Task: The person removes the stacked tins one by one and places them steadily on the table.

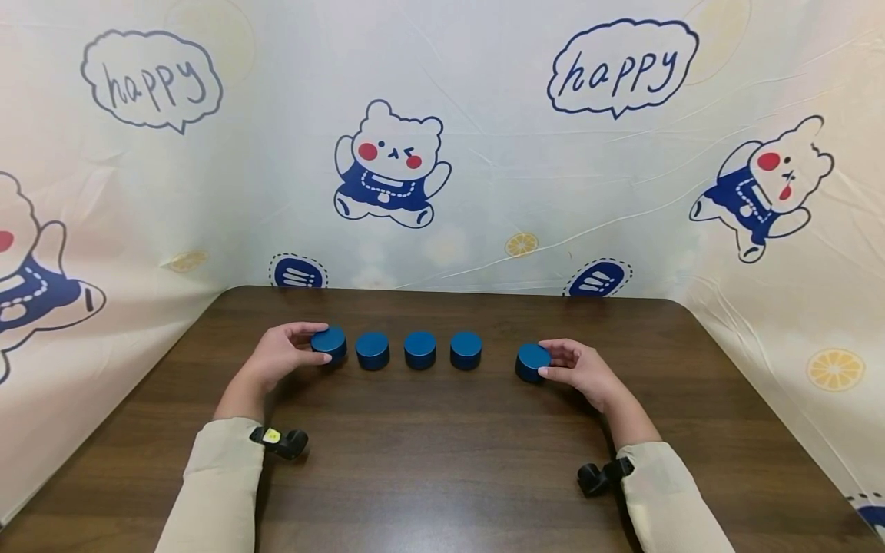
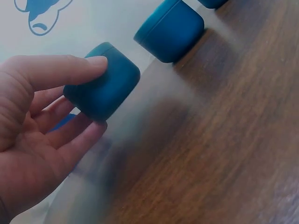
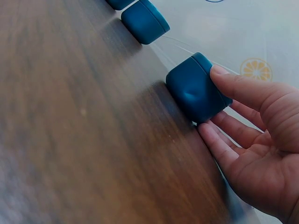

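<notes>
My left hand (image 1: 282, 353) is at the left end of a row of small blue round tins with lids. It pinches the leftmost tin (image 2: 112, 81) between thumb and fingers, the thumb on the near side. At the right end, my right hand (image 1: 581, 372) grips another blue tin (image 3: 196, 88), its thumb near the lid seam and its fingers round the far side and base. Between the hands stand three more tins: one beside the left hand (image 1: 372, 351), a middle one (image 1: 420, 350) and a third (image 1: 466, 350). A wider gap separates the third from the right-hand tin.
The brown wooden table (image 1: 429, 461) runs back to a printed cloth (image 1: 498, 177) with bears and "happy" bubbles. Dark wrist cameras sit on both wrists, one on the left (image 1: 280, 442) and one on the right (image 1: 603, 476), over pale sleeves.
</notes>
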`<act>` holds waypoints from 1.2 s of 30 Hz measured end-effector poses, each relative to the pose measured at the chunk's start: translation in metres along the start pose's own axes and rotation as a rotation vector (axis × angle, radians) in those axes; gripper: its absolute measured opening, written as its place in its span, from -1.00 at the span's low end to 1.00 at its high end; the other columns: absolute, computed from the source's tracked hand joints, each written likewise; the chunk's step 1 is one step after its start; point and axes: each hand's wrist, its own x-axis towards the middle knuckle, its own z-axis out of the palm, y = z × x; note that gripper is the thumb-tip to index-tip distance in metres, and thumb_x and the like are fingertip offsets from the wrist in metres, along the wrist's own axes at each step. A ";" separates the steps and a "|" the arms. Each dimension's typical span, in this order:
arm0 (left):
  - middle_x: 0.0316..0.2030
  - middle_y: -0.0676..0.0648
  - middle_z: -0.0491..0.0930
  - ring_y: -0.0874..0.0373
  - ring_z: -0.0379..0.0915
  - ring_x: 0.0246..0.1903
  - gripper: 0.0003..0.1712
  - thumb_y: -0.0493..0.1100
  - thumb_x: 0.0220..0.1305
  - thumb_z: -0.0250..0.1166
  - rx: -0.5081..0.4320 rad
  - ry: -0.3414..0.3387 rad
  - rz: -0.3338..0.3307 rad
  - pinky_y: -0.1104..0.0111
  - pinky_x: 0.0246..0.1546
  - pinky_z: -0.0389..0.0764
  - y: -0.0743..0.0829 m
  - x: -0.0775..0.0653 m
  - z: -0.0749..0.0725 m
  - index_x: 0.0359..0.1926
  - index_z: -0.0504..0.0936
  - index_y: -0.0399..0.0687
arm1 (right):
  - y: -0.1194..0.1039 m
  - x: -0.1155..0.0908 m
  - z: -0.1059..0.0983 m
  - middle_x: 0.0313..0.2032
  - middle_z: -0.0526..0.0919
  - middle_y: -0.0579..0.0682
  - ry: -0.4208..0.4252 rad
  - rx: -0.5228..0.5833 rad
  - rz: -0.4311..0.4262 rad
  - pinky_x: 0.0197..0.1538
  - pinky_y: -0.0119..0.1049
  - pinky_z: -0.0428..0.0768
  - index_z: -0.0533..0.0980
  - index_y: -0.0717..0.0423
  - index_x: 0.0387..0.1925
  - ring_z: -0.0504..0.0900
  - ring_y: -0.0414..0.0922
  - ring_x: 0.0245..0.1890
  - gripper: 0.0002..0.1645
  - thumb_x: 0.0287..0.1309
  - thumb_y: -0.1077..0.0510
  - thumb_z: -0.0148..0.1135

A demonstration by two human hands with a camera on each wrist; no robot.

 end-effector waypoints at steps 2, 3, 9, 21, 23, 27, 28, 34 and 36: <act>0.31 -0.33 0.32 -0.28 0.22 0.27 -0.22 -0.14 0.03 0.53 0.008 -0.002 -0.002 -0.17 0.27 0.22 -0.001 0.001 0.001 0.29 0.46 -0.17 | 0.000 0.000 0.000 0.19 0.48 0.22 0.000 0.002 0.000 0.12 -0.25 0.54 0.37 0.23 0.28 0.47 0.07 0.14 -0.31 0.16 0.15 0.39; 0.30 -0.33 0.32 -0.28 0.22 0.27 -0.22 -0.14 0.03 0.53 0.015 -0.004 0.000 -0.17 0.27 0.22 -0.002 0.001 0.001 0.28 0.46 -0.18 | 0.000 0.000 0.000 0.19 0.48 0.22 0.000 0.002 0.000 0.12 -0.25 0.54 0.38 0.23 0.28 0.47 0.07 0.14 -0.31 0.16 0.15 0.39; 0.31 -0.35 0.31 -0.30 0.23 0.28 -0.25 -0.15 0.05 0.52 0.053 -0.012 -0.008 -0.14 0.27 0.25 -0.003 0.002 0.002 0.28 0.47 -0.18 | 0.001 0.000 0.000 0.19 0.48 0.23 -0.001 0.004 -0.002 0.11 -0.26 0.55 0.38 0.23 0.28 0.48 0.06 0.13 -0.31 0.16 0.15 0.39; 0.33 -0.35 0.29 -0.30 0.21 0.29 -0.21 -0.07 0.05 0.52 0.072 -0.020 -0.019 -0.16 0.27 0.24 -0.005 0.000 0.000 0.30 0.45 -0.16 | 0.001 0.000 0.000 0.19 0.48 0.23 -0.001 -0.003 0.000 0.13 -0.23 0.54 0.38 0.24 0.28 0.48 0.07 0.13 -0.31 0.16 0.14 0.39; 0.32 -0.35 0.29 -0.30 0.22 0.27 -0.19 0.00 0.07 0.51 0.086 -0.019 0.003 -0.15 0.26 0.27 -0.005 0.000 0.002 0.31 0.44 -0.16 | 0.001 0.000 -0.001 0.20 0.47 0.23 -0.001 -0.003 0.003 0.14 -0.22 0.54 0.37 0.24 0.29 0.47 0.07 0.14 -0.31 0.16 0.14 0.39; 0.32 -0.34 0.30 -0.29 0.24 0.25 -0.18 0.10 0.10 0.47 0.121 -0.010 0.040 -0.12 0.24 0.32 -0.005 0.001 0.004 0.32 0.43 -0.14 | 0.001 0.000 0.000 0.20 0.47 0.23 -0.003 0.000 0.001 0.13 -0.23 0.54 0.37 0.24 0.29 0.47 0.07 0.14 -0.31 0.16 0.15 0.38; 0.32 -0.34 0.30 -0.30 0.24 0.24 -0.18 0.10 0.12 0.46 0.133 -0.008 0.046 -0.11 0.23 0.33 -0.004 0.001 0.005 0.33 0.43 -0.15 | 0.001 0.000 0.000 0.20 0.48 0.23 -0.003 0.001 -0.001 0.13 -0.23 0.54 0.37 0.24 0.29 0.48 0.07 0.13 -0.31 0.16 0.15 0.39; 0.30 -0.37 0.31 -0.30 0.28 0.20 -0.19 0.12 0.13 0.45 0.175 0.001 0.041 -0.11 0.21 0.36 -0.006 0.001 0.006 0.33 0.44 -0.13 | 0.000 0.000 0.000 0.19 0.48 0.23 0.000 -0.009 -0.004 0.14 -0.21 0.54 0.38 0.23 0.28 0.48 0.07 0.13 -0.31 0.16 0.15 0.39; 0.30 -0.37 0.32 -0.29 0.29 0.20 -0.18 0.13 0.12 0.45 0.179 0.002 0.039 -0.11 0.21 0.36 -0.007 0.001 0.006 0.32 0.44 -0.13 | -0.001 0.000 0.000 0.19 0.48 0.23 0.002 -0.015 -0.008 0.13 -0.21 0.54 0.38 0.23 0.28 0.48 0.07 0.12 -0.32 0.16 0.15 0.39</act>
